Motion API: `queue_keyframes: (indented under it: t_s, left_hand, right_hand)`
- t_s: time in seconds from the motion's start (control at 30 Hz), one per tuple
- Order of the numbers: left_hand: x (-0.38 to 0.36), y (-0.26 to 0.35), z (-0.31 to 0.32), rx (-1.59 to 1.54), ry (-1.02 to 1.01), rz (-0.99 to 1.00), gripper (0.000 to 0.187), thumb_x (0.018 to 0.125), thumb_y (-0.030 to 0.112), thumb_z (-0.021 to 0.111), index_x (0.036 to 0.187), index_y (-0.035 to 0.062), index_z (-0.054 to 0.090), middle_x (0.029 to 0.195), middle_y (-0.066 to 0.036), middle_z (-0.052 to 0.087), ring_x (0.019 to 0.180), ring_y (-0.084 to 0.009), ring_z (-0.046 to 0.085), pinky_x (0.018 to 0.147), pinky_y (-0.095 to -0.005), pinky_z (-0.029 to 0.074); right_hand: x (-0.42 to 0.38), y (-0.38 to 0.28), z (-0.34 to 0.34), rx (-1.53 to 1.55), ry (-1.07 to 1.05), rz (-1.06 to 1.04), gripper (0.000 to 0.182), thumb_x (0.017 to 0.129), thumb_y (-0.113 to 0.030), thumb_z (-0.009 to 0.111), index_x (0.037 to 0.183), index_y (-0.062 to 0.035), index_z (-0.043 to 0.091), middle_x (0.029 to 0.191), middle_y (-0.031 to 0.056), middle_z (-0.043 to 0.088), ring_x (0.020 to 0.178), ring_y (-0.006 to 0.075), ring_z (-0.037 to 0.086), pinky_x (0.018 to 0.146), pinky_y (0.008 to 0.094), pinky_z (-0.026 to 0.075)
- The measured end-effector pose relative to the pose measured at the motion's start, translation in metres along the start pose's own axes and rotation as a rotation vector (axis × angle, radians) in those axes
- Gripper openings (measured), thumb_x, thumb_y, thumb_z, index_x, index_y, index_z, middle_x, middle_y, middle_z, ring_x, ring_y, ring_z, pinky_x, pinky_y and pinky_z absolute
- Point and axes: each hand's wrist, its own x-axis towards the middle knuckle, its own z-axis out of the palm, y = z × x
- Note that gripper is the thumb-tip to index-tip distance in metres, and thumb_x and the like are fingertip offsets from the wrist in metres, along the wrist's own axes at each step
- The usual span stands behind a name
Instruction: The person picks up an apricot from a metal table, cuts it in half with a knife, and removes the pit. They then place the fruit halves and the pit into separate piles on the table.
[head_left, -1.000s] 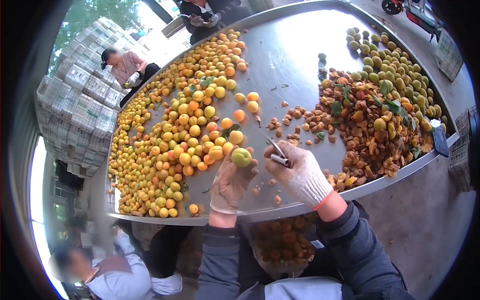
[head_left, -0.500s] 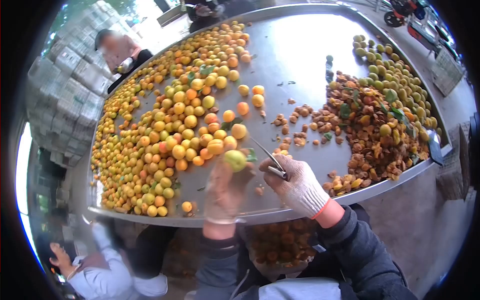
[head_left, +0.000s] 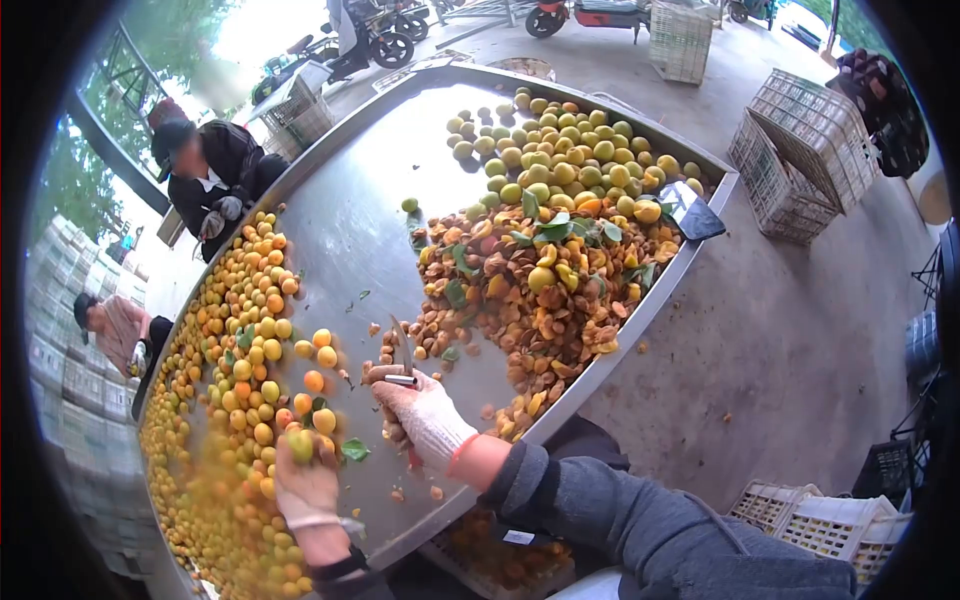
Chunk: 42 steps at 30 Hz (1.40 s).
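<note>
The left hand [head_left: 305,490], in a thin pale glove, has its fingers closed around a small yellow-green apricot [head_left: 301,445], held just above the big grey metal table [head_left: 370,240] near its front edge. The right hand [head_left: 425,418], in a white knitted glove, grips a short steel knife [head_left: 403,352] with the blade pointing up. A heap of brown apricot stones [head_left: 500,320] lies along the right edge, and a mass of orange-yellow apricots [head_left: 240,350] along the left.
</note>
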Motion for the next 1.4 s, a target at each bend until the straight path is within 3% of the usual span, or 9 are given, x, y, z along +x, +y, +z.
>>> queue_keyframes:
  t_s: [0.03, 0.1, 0.3, 0.47, 0.67, 0.87, 1.0, 1.17, 1.4]
  left_hand:
    - [0.020, 0.056, 0.031, 0.106, -0.015, 0.057, 0.050, 0.095, 0.034, 0.056, 0.132, 0.0015, 0.045, 0.119, -0.013, 0.059, 0.108, -0.0253, 0.060, 0.086, -0.0390, 0.054]
    - [0.050, 0.127, 0.062, -1.038, -0.263, -0.130, 0.061, 0.094, 0.038, 0.058, 0.137, -0.0003, 0.039, 0.123, -0.016, 0.055, 0.107, -0.0292, 0.060, 0.095, -0.0421, 0.050]
    - [0.062, 0.140, 0.069, -0.676, -0.198, -0.072, 0.066, 0.093, 0.040, 0.060, 0.140, 0.0009, 0.037, 0.126, -0.017, 0.054, 0.106, -0.0287, 0.060, 0.089, -0.0380, 0.051]
    - [0.046, 0.009, -0.029, -0.630, 0.435, -0.480, 0.051, 0.088, 0.025, 0.065, 0.131, 0.0024, 0.050, 0.123, -0.015, 0.056, 0.099, -0.0255, 0.062, 0.076, -0.0365, 0.053]
    - [0.052, -0.060, 0.010, 0.186, 0.438, -0.290, 0.029, 0.083, 0.012, 0.067, 0.109, -0.0011, 0.068, 0.105, -0.012, 0.070, 0.093, -0.0187, 0.065, 0.085, -0.0262, 0.049]
    - [0.072, -0.044, 0.047, 1.296, 0.104, -0.293, 0.060, 0.074, 0.028, 0.074, 0.128, 0.0094, 0.055, 0.116, -0.014, 0.063, 0.109, -0.0292, 0.061, 0.092, -0.0385, 0.047]
    - [0.056, -0.037, 0.034, 0.812, 0.107, -0.270, 0.057, 0.078, 0.014, 0.070, 0.131, 0.0065, 0.050, 0.108, -0.013, 0.065, 0.098, -0.0307, 0.065, 0.085, -0.0418, 0.051]
    - [-0.012, 0.013, 0.024, -0.761, 0.104, -0.177, 0.040, 0.087, -0.003, 0.059, 0.125, 0.0038, 0.055, 0.119, -0.013, 0.060, 0.102, -0.0277, 0.064, 0.090, -0.0362, 0.055]
    - [-0.051, 0.001, 0.022, -1.310, 0.057, -0.183, 0.041, 0.088, 0.000, 0.063, 0.127, 0.0079, 0.054, 0.129, -0.016, 0.055, 0.119, -0.0323, 0.055, 0.100, -0.0437, 0.049]
  right_hand:
    - [-0.006, -0.006, 0.001, 0.017, 0.024, 0.028, 0.020, 0.088, -0.018, 0.065, 0.107, -0.0145, 0.064, 0.061, -0.0032, 0.048, 0.043, 0.0075, 0.043, 0.038, 0.0243, 0.034]
    - [-0.010, -0.006, -0.001, -0.012, 0.012, 0.033, 0.021, 0.088, -0.018, 0.065, 0.108, -0.0146, 0.063, 0.061, -0.0030, 0.049, 0.043, 0.0077, 0.043, 0.037, 0.0243, 0.034]
    - [-0.011, -0.010, -0.008, -0.032, -0.054, -0.059, 0.029, 0.086, -0.024, 0.059, 0.113, -0.0127, 0.062, 0.063, -0.0037, 0.045, 0.046, 0.0083, 0.045, 0.033, 0.0270, 0.037]
    - [-0.033, -0.032, -0.004, -0.021, -0.110, -0.019, 0.026, 0.090, -0.018, 0.060, 0.113, -0.0080, 0.061, 0.060, -0.0035, 0.044, 0.043, 0.0070, 0.039, 0.036, 0.0225, 0.029]
    - [-0.044, -0.042, 0.006, -0.072, -0.152, 0.036, 0.024, 0.091, -0.017, 0.060, 0.113, -0.0079, 0.061, 0.061, -0.0042, 0.044, 0.043, 0.0052, 0.038, 0.037, 0.0212, 0.029]
    - [-0.046, -0.045, 0.010, -0.129, -0.180, 0.033, 0.025, 0.091, -0.016, 0.060, 0.113, -0.0056, 0.060, 0.058, -0.0046, 0.044, 0.041, 0.0047, 0.037, 0.038, 0.0204, 0.029]
    - [-0.044, -0.041, 0.009, -0.157, -0.188, -0.010, 0.026, 0.091, -0.015, 0.059, 0.114, -0.0035, 0.059, 0.057, -0.0035, 0.044, 0.039, 0.0059, 0.038, 0.036, 0.0215, 0.029]
    - [-0.047, -0.028, 0.014, -0.240, -0.243, 0.043, 0.024, 0.091, -0.014, 0.058, 0.112, -0.0033, 0.058, 0.057, -0.0032, 0.045, 0.039, 0.0061, 0.038, 0.036, 0.0219, 0.029]
    - [-0.049, 0.009, 0.020, -0.622, -0.424, 0.059, 0.019, 0.088, -0.016, 0.063, 0.105, -0.0054, 0.063, 0.064, -0.0015, 0.055, 0.047, 0.0055, 0.048, 0.043, 0.0221, 0.038]
